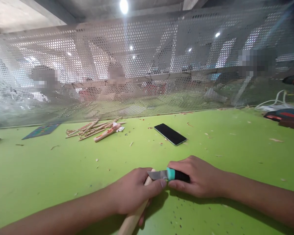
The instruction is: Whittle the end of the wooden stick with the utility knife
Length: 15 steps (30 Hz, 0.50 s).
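My left hand [137, 191] is closed around a pale wooden stick [134, 218], which slants from the bottom edge up toward the middle. In my right hand [196, 178] is a carving knife [171, 174] with a black and teal handle and a short, wide blade. That blade points left and lies across the top end of the stick. The tip of my left thumb is close to the lower edge of the blade, and I cannot tell if they touch. My fingers hide the middle of the stick.
A black phone [171, 134] lies on the green table [63, 169] beyond my hands. Carved sticks [95, 129] are piled to its left, near a dark patterned sheet [41, 131]. Wood shavings are scattered about. A cordless drill [287, 114] and white cable [276, 101] sit far right. A perforated screen [142, 75] stands behind.
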Available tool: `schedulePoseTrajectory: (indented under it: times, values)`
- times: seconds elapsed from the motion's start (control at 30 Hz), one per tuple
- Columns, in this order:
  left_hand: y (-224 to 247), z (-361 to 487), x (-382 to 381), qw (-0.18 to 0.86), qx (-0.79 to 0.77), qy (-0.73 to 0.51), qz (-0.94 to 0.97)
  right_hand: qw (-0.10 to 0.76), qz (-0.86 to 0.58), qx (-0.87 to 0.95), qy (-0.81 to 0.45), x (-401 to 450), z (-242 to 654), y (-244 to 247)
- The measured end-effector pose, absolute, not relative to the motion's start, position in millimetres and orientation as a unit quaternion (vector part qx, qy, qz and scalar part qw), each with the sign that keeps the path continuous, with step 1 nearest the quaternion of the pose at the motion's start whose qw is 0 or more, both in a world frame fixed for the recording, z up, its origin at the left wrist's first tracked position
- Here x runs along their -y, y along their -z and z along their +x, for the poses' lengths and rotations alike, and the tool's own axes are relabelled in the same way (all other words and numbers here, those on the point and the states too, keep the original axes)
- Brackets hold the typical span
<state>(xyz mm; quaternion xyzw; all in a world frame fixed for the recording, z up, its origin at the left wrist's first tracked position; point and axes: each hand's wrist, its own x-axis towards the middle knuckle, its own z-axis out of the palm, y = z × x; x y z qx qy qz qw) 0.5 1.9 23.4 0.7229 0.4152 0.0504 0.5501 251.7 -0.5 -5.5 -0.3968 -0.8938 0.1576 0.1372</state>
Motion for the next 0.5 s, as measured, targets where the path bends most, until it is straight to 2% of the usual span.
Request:
schedulePoseTrajectory:
  times: [0.33,0.5]
  values:
    - [-26.9,1.9,-1.3,0.595,-0.414,-0.044,0.688,0.142,-0.399,0.894,-0.147,2.0,251.8,6.1]
    - [-25.9,2.6,-1.5,0.565,-0.422,-0.061,0.707,0.136,-0.404,0.894,-0.142,0.9,251.7,8.1]
